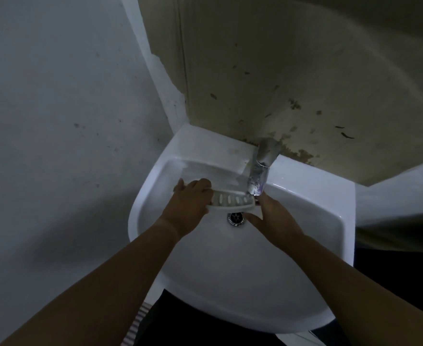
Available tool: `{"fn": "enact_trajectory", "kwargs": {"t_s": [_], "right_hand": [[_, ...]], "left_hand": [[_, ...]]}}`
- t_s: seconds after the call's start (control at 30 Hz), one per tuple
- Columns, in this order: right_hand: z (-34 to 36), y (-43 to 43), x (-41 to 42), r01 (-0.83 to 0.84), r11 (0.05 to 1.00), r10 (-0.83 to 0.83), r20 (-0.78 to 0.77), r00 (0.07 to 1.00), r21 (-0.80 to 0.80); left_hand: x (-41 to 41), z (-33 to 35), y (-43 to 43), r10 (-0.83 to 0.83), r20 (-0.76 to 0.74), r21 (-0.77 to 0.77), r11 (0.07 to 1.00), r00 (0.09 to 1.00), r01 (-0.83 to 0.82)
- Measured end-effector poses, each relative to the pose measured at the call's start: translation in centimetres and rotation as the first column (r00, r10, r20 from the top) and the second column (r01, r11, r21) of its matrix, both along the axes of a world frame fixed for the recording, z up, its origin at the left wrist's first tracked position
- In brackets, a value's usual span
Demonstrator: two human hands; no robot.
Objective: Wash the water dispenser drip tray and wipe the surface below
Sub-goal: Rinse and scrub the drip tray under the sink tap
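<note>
The left hand [190,203] gripped the left end of the drip tray [232,202]. The right hand [272,218] met its right end, though I cannot tell whether it gripped. The tray ran left to right, slots up, beneath the tap [260,168] and above the drain [235,218] of a white sink [230,283]. A stained wall [280,71] stood behind.

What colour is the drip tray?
The drip tray is white, with a row of oval slots; head view.

- Both bare forearms are reaching forward and drawing closer together.
- The left hand [189,206] is gripping the drip tray [232,202] at its left end, fingers curling over.
- The right hand [274,218] is touching the right end with almost straight fingers, thumb spreading aside.
</note>
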State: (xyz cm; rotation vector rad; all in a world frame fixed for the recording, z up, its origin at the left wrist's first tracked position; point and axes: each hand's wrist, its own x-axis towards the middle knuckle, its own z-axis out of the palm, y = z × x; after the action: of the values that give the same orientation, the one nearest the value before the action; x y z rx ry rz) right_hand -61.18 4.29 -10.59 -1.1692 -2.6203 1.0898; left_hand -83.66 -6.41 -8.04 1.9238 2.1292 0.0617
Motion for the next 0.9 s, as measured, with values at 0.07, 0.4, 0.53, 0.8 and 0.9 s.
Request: {"fn": "enact_trajectory", "kwargs": {"t_s": [0.07,0.4,0.53,0.8,0.9], "right_hand": [[-0.1,0.0,0.3,0.001,1.0,-0.001,-0.008,1.0,0.013],[0.7,1.7,3.8,0.042,0.995,-0.035,-0.073,0.997,0.094],[0.9,1.2,4.9,0.07,0.992,-0.061,-0.085,0.995,0.109],[0.8,-0.3,6.9,0.2,0.972,-0.186,-0.121,0.975,0.124],[0.5,0.0,8.0,0.201,0.969,-0.197,-0.042,0.98,0.143]], "left_hand": [[0.6,0.2,0.2,-0.021,0.015,0.02,1.0,1.0,0.02],[4.0,-0.7,2.4,-0.097,0.003,0.101,0.99,0.995,0.096],[4.9,-1.5,2.8,-0.026,0.014,0.019,0.999,1.0,0.026],[5.6,-1.6,3.5,-0.024,-0.041,0.055,0.998,0.999,0.026],[5.7,-1.9,3.6,-0.081,0.009,0.111,0.991,0.997,0.079]]}}
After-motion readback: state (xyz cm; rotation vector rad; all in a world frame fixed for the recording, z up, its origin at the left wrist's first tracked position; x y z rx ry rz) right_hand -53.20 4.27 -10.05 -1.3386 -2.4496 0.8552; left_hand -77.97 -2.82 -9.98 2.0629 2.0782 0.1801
